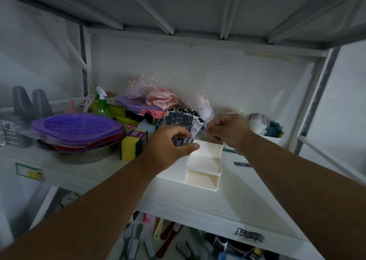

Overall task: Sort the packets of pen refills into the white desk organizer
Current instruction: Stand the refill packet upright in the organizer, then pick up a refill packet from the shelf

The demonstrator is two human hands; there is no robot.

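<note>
At frame centre, your left hand grips a fanned bunch of refill packets above the white desk organizer. Your right hand pinches the rightmost packet's edge.

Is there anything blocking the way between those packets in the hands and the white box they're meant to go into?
Nothing visible does. The left hand grips a fan of refill packets right above the back of the white desk organizer, whose stepped compartments look open. The right hand sits beside the packets, not beneath them.
</note>
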